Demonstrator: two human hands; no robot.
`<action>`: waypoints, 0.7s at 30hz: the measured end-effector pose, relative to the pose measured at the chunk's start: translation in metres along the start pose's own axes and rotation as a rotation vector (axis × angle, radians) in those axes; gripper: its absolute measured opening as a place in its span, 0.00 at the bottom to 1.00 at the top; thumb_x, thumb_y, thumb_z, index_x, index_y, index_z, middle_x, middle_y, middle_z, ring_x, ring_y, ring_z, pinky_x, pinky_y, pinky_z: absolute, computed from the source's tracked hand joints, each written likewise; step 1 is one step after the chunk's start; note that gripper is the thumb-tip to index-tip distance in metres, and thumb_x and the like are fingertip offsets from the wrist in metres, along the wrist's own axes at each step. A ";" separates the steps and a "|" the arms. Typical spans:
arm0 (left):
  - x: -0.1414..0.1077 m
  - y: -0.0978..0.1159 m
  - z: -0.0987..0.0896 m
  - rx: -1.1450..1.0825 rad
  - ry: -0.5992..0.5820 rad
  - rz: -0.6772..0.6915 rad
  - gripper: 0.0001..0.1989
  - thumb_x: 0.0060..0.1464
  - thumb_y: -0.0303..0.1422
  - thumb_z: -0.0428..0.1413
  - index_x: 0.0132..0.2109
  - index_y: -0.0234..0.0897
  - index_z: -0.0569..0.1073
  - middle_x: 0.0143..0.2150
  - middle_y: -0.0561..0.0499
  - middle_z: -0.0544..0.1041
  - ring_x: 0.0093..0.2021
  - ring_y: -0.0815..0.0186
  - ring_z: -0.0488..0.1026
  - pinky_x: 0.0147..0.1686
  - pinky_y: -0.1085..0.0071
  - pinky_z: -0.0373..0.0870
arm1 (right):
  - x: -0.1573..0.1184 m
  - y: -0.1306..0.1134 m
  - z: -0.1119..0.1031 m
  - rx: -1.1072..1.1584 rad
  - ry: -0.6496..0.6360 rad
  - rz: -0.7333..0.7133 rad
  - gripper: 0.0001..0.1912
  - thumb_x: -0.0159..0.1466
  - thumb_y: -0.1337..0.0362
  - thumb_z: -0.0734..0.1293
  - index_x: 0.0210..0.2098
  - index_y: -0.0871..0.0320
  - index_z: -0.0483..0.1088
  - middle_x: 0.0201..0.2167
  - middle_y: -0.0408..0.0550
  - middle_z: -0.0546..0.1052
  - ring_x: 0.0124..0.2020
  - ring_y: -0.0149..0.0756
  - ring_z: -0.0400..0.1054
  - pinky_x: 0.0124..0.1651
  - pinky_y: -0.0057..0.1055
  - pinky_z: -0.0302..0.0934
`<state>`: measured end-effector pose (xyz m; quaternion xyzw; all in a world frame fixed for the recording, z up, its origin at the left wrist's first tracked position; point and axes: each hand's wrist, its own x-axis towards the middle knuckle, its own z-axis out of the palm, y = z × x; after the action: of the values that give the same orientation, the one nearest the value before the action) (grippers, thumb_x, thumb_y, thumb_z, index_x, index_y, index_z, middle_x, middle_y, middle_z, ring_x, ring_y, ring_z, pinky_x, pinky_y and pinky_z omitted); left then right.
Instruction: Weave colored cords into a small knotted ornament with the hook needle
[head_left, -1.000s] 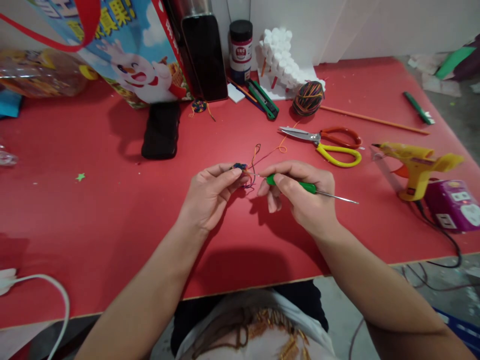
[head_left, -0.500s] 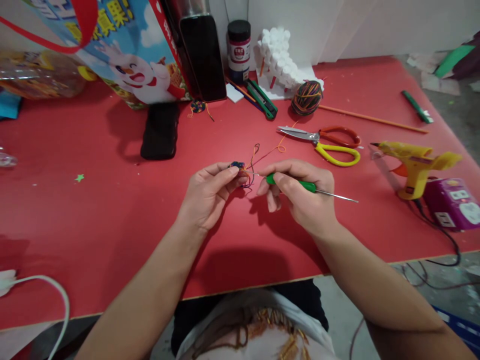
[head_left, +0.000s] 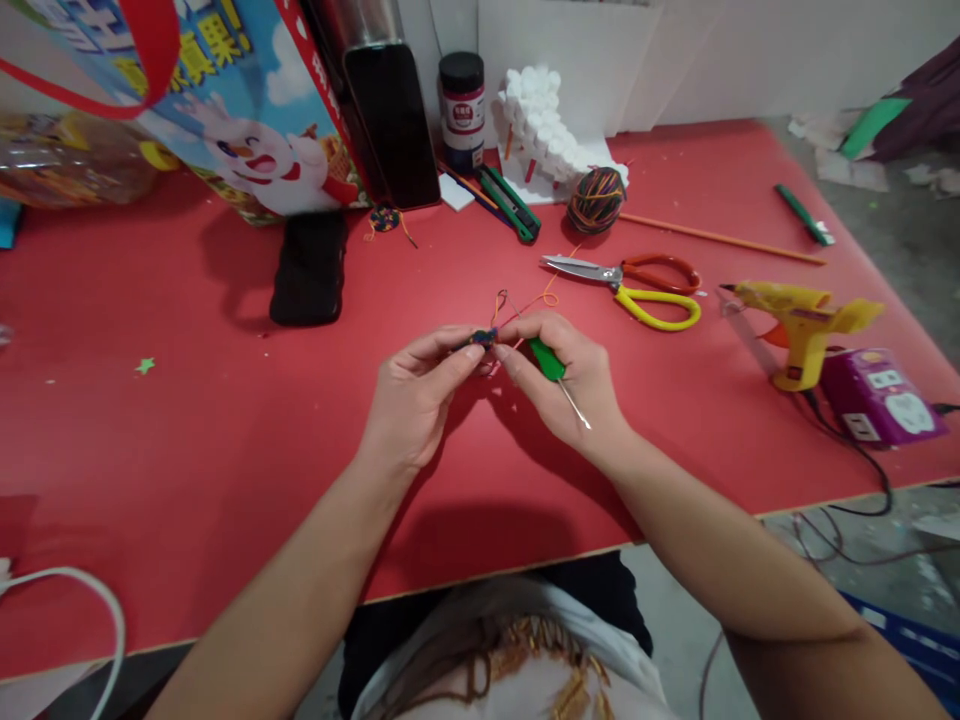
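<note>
Red tabletop [head_left: 225, 450] beneath green-handled tool [head_left: 547, 359], long axis diagonal, near tip rightward

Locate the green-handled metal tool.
In the head view, just right of centre, the green-handled metal tool is held in the bare right hand, near the small dark multicoloured yarn piece.

Yellow glue gun [head_left: 806, 328] beside purple box [head_left: 879, 402], right side of red counter [head_left: 262, 480]. Back: cartoon-printed bag [head_left: 259, 150], smartphone [head_left: 394, 125] propped upright, black-lidded jar [head_left: 463, 112], green utility knife [head_left: 510, 205]. Orange stick [head_left: 720, 238] lying toward right rear; small green star [head_left: 145, 366] far left.
</note>
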<state>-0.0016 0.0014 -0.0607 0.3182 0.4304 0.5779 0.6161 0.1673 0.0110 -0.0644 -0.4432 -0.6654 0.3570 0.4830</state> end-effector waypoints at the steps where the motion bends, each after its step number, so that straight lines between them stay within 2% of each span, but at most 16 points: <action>1: -0.001 -0.001 0.000 0.030 -0.006 0.028 0.08 0.50 0.31 0.74 0.39 0.43 0.88 0.42 0.51 0.87 0.40 0.68 0.82 0.48 0.70 0.80 | 0.000 0.001 0.000 0.004 0.009 -0.008 0.03 0.71 0.62 0.72 0.43 0.53 0.78 0.38 0.46 0.81 0.42 0.37 0.76 0.50 0.37 0.70; 4: -0.003 0.000 0.000 0.075 -0.046 0.056 0.08 0.52 0.32 0.73 0.42 0.42 0.88 0.44 0.50 0.86 0.42 0.66 0.82 0.50 0.69 0.79 | 0.002 0.001 -0.002 0.022 0.025 -0.036 0.03 0.72 0.64 0.70 0.42 0.53 0.78 0.38 0.45 0.80 0.42 0.36 0.76 0.51 0.37 0.69; 8: -0.001 0.009 -0.001 -0.026 -0.080 -0.080 0.14 0.57 0.43 0.70 0.40 0.36 0.86 0.40 0.46 0.86 0.37 0.64 0.83 0.41 0.68 0.82 | 0.005 0.002 -0.006 -0.058 0.041 -0.192 0.05 0.73 0.66 0.69 0.42 0.53 0.79 0.37 0.47 0.81 0.41 0.37 0.75 0.49 0.37 0.69; 11: 0.001 0.012 -0.001 -0.058 -0.079 -0.145 0.12 0.49 0.35 0.76 0.37 0.35 0.84 0.36 0.50 0.84 0.34 0.68 0.83 0.39 0.73 0.81 | 0.006 0.003 -0.007 -0.130 0.025 -0.286 0.07 0.73 0.66 0.67 0.44 0.51 0.79 0.39 0.48 0.83 0.43 0.39 0.75 0.49 0.39 0.70; 14: 0.001 0.011 -0.001 -0.054 -0.089 -0.138 0.14 0.44 0.27 0.77 0.37 0.35 0.82 0.35 0.52 0.83 0.34 0.71 0.81 0.38 0.77 0.79 | 0.006 0.002 -0.007 -0.163 -0.001 -0.294 0.08 0.73 0.64 0.67 0.44 0.51 0.80 0.39 0.48 0.84 0.43 0.40 0.75 0.49 0.40 0.70; 18: 0.000 0.008 -0.001 -0.003 -0.073 -0.072 0.16 0.43 0.26 0.77 0.38 0.36 0.81 0.35 0.52 0.83 0.36 0.72 0.80 0.40 0.78 0.79 | 0.007 0.001 -0.006 -0.150 -0.005 -0.299 0.08 0.73 0.65 0.67 0.42 0.52 0.79 0.37 0.48 0.84 0.41 0.38 0.75 0.47 0.38 0.69; 21: -0.002 0.005 -0.002 0.076 -0.069 -0.032 0.14 0.46 0.27 0.76 0.40 0.37 0.82 0.36 0.51 0.83 0.36 0.71 0.80 0.41 0.77 0.77 | 0.008 0.003 -0.006 -0.132 -0.015 -0.245 0.07 0.73 0.65 0.68 0.40 0.52 0.79 0.36 0.47 0.84 0.40 0.38 0.74 0.47 0.38 0.69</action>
<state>-0.0054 0.0001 -0.0565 0.3542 0.4358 0.5399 0.6271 0.1726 0.0195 -0.0632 -0.3869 -0.7402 0.2540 0.4878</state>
